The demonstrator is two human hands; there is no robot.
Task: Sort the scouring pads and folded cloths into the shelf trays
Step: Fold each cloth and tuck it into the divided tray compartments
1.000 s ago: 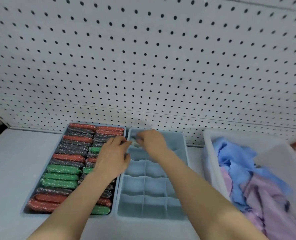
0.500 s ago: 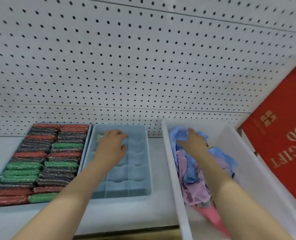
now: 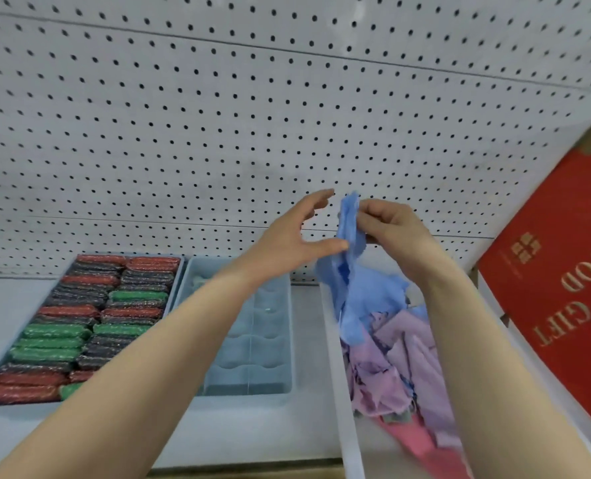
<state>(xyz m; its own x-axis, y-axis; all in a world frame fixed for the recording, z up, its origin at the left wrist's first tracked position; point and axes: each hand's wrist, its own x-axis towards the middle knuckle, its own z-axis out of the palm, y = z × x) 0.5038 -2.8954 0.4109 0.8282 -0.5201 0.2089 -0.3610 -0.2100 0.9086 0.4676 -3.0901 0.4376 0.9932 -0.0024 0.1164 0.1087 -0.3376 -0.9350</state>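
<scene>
Above the white plastic bin [image 3: 335, 357], the right hand [image 3: 392, 229] pinches a limp blue cloth [image 3: 351, 271] while the left hand [image 3: 296, 236], fingers spread, only touches it with the thumb, so its hanging tail could snag the heaped cloths.

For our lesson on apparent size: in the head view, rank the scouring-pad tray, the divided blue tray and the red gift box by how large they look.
1. Red gift box, though cut off and nearer.
2. Scouring-pad tray.
3. Divided blue tray, partly hidden by an arm; close to the pad tray, so unsure.

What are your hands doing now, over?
Right hand pinching blue cloth, lifted over white bin. Left hand open, thumb touching cloth. Divider tray nearly empty. Nothing blocking.
</scene>
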